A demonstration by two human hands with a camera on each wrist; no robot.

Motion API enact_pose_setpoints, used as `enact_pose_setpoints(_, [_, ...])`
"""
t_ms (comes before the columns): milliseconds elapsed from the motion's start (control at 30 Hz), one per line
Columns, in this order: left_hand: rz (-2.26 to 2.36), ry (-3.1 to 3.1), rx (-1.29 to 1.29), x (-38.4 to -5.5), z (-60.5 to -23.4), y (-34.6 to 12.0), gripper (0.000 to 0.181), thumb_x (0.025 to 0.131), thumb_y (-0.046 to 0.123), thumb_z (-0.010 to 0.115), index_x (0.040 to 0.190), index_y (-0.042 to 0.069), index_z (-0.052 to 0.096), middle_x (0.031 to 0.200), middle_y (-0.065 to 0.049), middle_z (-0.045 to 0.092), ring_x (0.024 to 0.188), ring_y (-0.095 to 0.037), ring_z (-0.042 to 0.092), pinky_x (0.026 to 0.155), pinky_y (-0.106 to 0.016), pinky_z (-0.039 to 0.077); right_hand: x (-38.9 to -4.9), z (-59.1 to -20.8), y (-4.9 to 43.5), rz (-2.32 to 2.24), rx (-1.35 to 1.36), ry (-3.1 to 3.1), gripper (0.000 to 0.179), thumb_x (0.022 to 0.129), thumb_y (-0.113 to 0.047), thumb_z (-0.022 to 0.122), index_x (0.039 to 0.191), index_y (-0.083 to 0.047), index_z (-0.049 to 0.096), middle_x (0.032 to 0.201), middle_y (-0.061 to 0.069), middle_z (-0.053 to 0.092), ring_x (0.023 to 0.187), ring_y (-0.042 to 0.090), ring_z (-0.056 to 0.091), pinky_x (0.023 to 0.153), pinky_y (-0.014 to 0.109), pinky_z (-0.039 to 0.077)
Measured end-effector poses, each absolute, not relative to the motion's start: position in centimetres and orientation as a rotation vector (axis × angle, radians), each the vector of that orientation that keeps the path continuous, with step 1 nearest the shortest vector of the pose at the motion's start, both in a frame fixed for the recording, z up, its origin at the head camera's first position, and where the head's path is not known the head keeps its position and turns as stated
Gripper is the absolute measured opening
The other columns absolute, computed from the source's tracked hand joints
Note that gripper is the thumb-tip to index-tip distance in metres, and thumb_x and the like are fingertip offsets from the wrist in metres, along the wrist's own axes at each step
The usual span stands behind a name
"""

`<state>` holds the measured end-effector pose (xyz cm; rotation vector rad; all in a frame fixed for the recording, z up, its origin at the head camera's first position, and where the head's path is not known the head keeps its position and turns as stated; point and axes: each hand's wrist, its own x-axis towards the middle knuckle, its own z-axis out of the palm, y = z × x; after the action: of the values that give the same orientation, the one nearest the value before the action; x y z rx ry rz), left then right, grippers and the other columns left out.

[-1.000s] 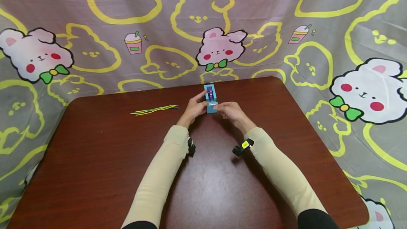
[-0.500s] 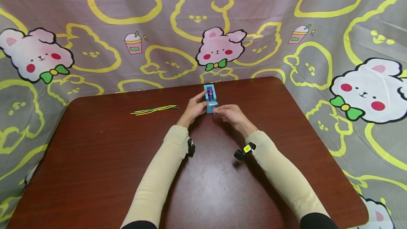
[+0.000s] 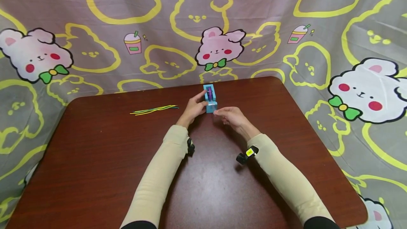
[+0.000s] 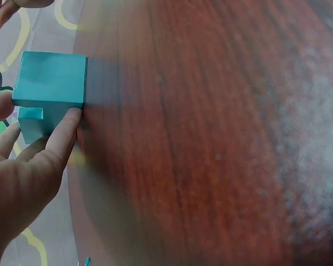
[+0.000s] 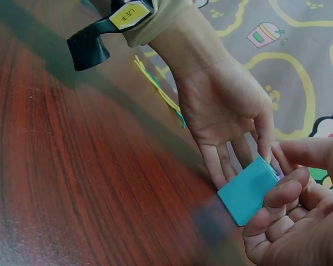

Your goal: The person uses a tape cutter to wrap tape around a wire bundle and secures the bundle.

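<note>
A light-blue tape dispenser [image 3: 211, 108] stands near the table's back edge, with a purple tape roll [image 3: 210, 93] in its well. My left hand [image 3: 193, 110] grips it from the left side. In the left wrist view, thumb and fingers press on the sides of the dispenser [image 4: 51, 77]. My right hand [image 3: 236, 118] is just off the dispenser's front right corner, thumb and index finger pinched together on the end of the clear tape, which is barely visible. In the right wrist view the curled fingers of my right hand [image 5: 305, 205] partly cover the dispenser [image 5: 247, 191].
Several thin yellow and green strands [image 3: 154, 110] lie in a bundle left of my left hand. The brown wooden table [image 3: 95, 158] has a patterned curtain [image 3: 178, 13] behind it and along its sides.
My right hand has drawn back from the dispenser's front, toward me and slightly right, with fingertips still pinched. The left hand and dispenser have stayed in place.
</note>
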<state>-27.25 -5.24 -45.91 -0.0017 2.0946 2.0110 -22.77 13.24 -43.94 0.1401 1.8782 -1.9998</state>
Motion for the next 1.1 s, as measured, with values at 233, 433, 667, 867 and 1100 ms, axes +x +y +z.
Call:
enact_pose_setpoints(233, [2.01, 2.088, -0.007, -27.2, -45.9, -5.2, 0.06, 0.098, 0.008, 0.058, 0.153, 0.026, 0.046, 0.161, -0.009, 0.031, 0.125, -0.025, 0.055, 0.098, -0.045, 0.049, -22.2, -44.0, 13.3, -2.005, 0.153, 1.861, 0.011, 0.094, -0.01, 0.072, 0.091, 0.0, 0.075, 0.07, 0.001, 0.061, 0.056, 0.011, 0.043, 0.06, 0.026, 0.04])
enact_pose_setpoints(433, [2.018, 2.082, -0.015, -27.3, -45.9, -5.2, 0.059, 0.098, 0.008, 0.059, 0.152, 0.029, 0.046, 0.16, -0.01, 0.033, 0.123, -0.025, 0.056, 0.097, -0.045, 0.05, -21.9, -44.3, 13.4, -2.005, 0.16, 1.84, 0.013, 0.093, -0.011, 0.072, 0.092, 0.002, 0.073, 0.067, 0.0, 0.053, 0.057, 0.012, 0.042, 0.062, 0.027, 0.04])
enact_pose_setpoints(667, [2.03, 2.072, -0.026, -27.4, -46.0, -5.1, 0.059, 0.098, 0.008, 0.059, 0.151, 0.029, 0.048, 0.159, -0.01, 0.035, 0.121, -0.025, 0.058, 0.097, -0.044, 0.05, -21.4, -44.0, 13.5, -2.016, 0.174, 1.801, 0.014, 0.093, -0.009, 0.071, 0.079, -0.008, 0.075, 0.067, -0.002, 0.054, 0.056, 0.01, 0.043, 0.061, 0.026, 0.041])
enact_pose_setpoints(867, [2.026, 2.071, -0.033, -27.4, -45.8, -5.1, 0.058, 0.098, 0.008, 0.059, 0.152, 0.028, 0.047, 0.16, -0.009, 0.034, 0.123, -0.025, 0.057, 0.097, -0.044, 0.05, -20.9, -43.8, 13.6, -2.003, 0.169, 1.777, 0.017, 0.093, -0.009, 0.069, 0.077, -0.01, 0.074, 0.058, -0.004, 0.049, 0.055, 0.009, 0.043, 0.061, 0.025, 0.041])
enact_pose_setpoints(1100, [2.02, 2.069, -0.033, -27.4, -45.7, -5.1, 0.058, 0.099, 0.008, 0.059, 0.152, 0.029, 0.047, 0.16, -0.008, 0.032, 0.124, -0.025, 0.056, 0.098, -0.045, 0.049, -20.7, -43.9, 13.9, -2.008, 0.169, 1.74, 0.014, 0.093, -0.01, 0.068, 0.081, -0.005, 0.073, 0.059, -0.003, 0.049, 0.055, 0.011, 0.042, 0.062, 0.027, 0.041])
